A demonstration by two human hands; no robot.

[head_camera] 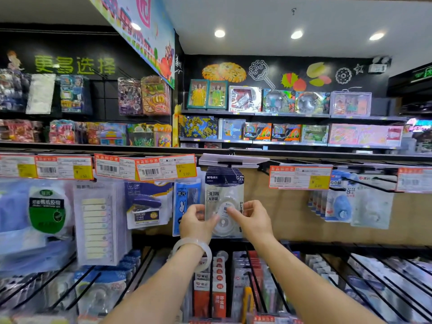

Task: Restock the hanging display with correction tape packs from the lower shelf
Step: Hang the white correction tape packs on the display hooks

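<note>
One stack of clear-fronted, navy-topped correction tape packs (224, 202) on hook, exact count unclear, left hand (196, 222) and right hand (253, 220) pinching front pack's sides.

the correction tape packs (224, 183) hang upright in a tight stack on a peg of the hanging display (233, 160), just right of the picture's centre, with more packs showing as overlapping dark blue header cards behind the front one. the front pack has a dark blue card top with white print and a clear blister over a round white tape wheel at its 6 o'clock end. the lower shelf (233, 288) lies at 6 o'clock from the stack, its wire-divided rows holding red-and-white carded packs standing on edge.
</note>
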